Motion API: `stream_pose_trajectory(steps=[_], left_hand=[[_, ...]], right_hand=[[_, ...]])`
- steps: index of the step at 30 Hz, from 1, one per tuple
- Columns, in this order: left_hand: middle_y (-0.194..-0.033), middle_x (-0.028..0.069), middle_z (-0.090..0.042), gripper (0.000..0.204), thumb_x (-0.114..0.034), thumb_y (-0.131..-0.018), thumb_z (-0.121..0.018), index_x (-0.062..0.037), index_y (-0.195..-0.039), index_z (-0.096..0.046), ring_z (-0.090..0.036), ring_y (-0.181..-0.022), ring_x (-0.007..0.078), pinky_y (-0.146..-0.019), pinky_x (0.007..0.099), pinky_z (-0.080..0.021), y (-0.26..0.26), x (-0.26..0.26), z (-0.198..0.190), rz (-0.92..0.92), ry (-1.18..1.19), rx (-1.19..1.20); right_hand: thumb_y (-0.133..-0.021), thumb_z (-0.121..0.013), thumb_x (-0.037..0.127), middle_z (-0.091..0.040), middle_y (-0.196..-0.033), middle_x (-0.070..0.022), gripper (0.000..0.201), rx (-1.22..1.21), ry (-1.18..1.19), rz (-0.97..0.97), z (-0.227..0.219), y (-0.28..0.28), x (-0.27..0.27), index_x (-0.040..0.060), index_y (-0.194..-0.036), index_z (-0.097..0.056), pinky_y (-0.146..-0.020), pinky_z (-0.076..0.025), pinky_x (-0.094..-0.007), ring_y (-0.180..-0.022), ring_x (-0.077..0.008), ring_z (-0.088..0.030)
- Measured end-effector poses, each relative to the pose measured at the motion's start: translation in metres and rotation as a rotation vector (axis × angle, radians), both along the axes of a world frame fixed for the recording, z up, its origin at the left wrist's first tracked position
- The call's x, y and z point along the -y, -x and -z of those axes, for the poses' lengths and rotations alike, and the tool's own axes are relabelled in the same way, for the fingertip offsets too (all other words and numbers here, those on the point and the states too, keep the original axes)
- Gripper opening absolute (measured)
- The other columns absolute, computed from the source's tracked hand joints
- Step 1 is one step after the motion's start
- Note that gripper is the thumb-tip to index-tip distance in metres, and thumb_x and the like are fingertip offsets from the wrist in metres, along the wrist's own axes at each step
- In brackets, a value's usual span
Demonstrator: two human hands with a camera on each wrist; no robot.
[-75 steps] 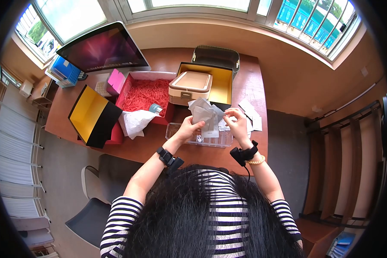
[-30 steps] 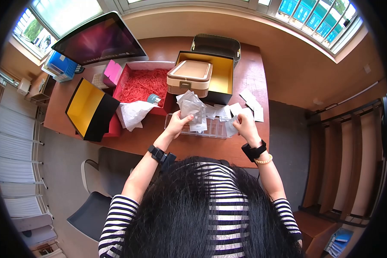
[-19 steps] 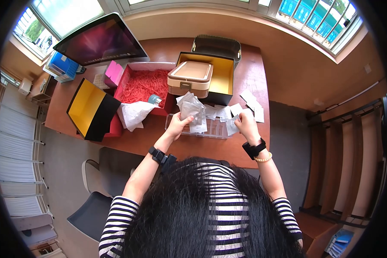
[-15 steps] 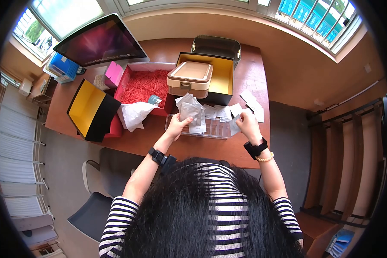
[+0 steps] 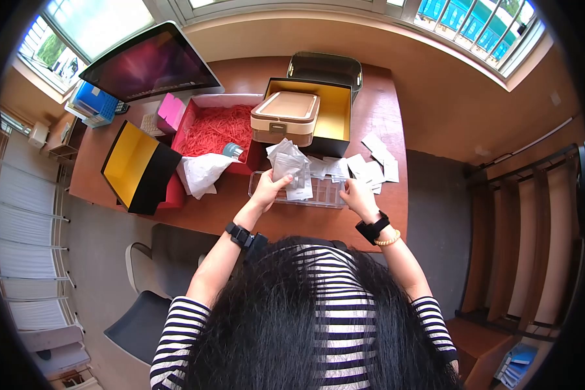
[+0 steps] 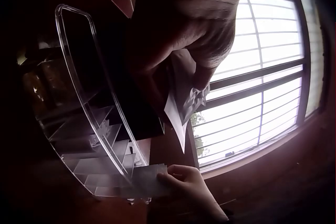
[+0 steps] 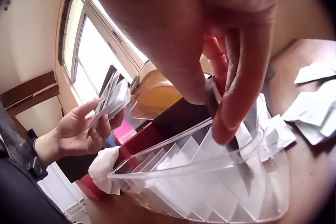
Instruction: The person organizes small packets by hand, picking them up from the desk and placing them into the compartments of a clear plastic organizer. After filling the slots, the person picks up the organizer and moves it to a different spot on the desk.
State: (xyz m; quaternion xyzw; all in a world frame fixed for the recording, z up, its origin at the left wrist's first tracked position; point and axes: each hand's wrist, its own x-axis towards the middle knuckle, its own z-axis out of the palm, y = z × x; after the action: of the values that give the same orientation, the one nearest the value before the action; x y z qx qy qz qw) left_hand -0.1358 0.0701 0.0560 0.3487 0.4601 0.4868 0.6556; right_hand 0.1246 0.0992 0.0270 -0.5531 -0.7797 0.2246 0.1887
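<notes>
My left hand holds a fanned bunch of small silver-white packets, thumb on top, above the left part of a clear divided box. At the box's right end, my right hand pinches a single flat packet between thumb and fingers. In the right wrist view this packet dips edge-down inside the rim, into the end compartment. Thin upright dividers split the box into several slots. Loose packets lie on the table just right of and behind the box.
Behind the box, a beige lidded case sits by a black box with yellow lining. To the left are a red box of shredded paper, crumpled white paper and a tilted black-and-yellow box. A monitor stands at back left.
My right hand has drawn a packet away from the left hand's bunch, gone right, then shifted left to the box's right end in the last half second. The left hand stays nearly still lately.
</notes>
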Motion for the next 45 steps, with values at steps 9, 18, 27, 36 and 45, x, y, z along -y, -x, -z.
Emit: stream_pose_trajectory(steps=[9, 18, 27, 36, 45], left_hand=[[-0.095, 0.0077, -0.058, 0.038, -0.018, -0.077, -0.065, -0.0003, -0.107, -0.048, -0.061, -0.08, 0.0161, -0.063, 0.0315, -0.053, 0.0, -0.005, -0.011, 0.071, -0.003, -0.094], [-0.08, -0.0006, -0.06, 0.039, -0.02, -0.069, -0.073, -0.0037, -0.1, -0.056, -0.052, -0.062, 0.0049, -0.05, 0.0199, -0.042, -0.025, -0.016, -0.019, 0.213, -0.118, -0.224], [-0.093, 0.0032, -0.06, 0.042, -0.018, -0.07, -0.072, -0.0028, -0.105, -0.055, -0.056, -0.081, 0.0089, -0.07, 0.0254, -0.047, -0.036, -0.017, -0.022, 0.317, -0.195, -0.163], [-0.096, 0.0029, -0.06, 0.038, -0.017, -0.073, -0.069, -0.0014, -0.105, -0.055, -0.055, -0.085, 0.0097, -0.077, 0.027, -0.045, -0.03, -0.018, -0.024, 0.306, -0.125, -0.132], [-0.096, 0.0031, -0.06, 0.038, -0.015, -0.073, -0.068, -0.0009, -0.105, -0.054, -0.055, -0.085, 0.0097, -0.078, 0.0275, -0.045, -0.024, -0.016, -0.026, 0.299, -0.138, -0.024]], right_hand=[[-0.075, -0.062, 0.025, -0.058, -0.063, -0.0104, 0.023, -0.148, 0.032, -0.01, -0.024, 0.0, -0.005, 0.0033, -0.077, -0.057, -0.054, -0.045, -0.0333, -0.057, -0.0229, -0.057], [-0.076, -0.066, 0.02, -0.055, -0.065, -0.0023, 0.031, -0.641, 0.179, -0.071, -0.073, 0.029, -0.002, 0.0047, -0.098, -0.052, -0.047, -0.041, -0.0213, -0.051, -0.0069, -0.051], [-0.075, -0.065, 0.009, -0.056, -0.07, -0.0047, 0.041, -0.748, 0.308, -0.084, -0.082, 0.039, 0.001, 0.0032, -0.109, -0.044, -0.044, -0.042, -0.0192, -0.052, -0.006, -0.054], [-0.076, -0.065, 0.006, -0.053, -0.07, -0.0011, 0.041, -0.859, 0.383, -0.048, -0.081, 0.032, -0.005, 0.0045, -0.111, -0.045, -0.042, -0.041, -0.0175, -0.052, -0.0041, -0.05], [-0.079, -0.062, 0.014, -0.053, -0.071, -0.0005, 0.02, -0.74, 0.385, -0.02, -0.077, 0.03, -0.01, 0.0016, -0.092, -0.051, -0.042, -0.043, -0.0184, -0.052, -0.0029, -0.049]])
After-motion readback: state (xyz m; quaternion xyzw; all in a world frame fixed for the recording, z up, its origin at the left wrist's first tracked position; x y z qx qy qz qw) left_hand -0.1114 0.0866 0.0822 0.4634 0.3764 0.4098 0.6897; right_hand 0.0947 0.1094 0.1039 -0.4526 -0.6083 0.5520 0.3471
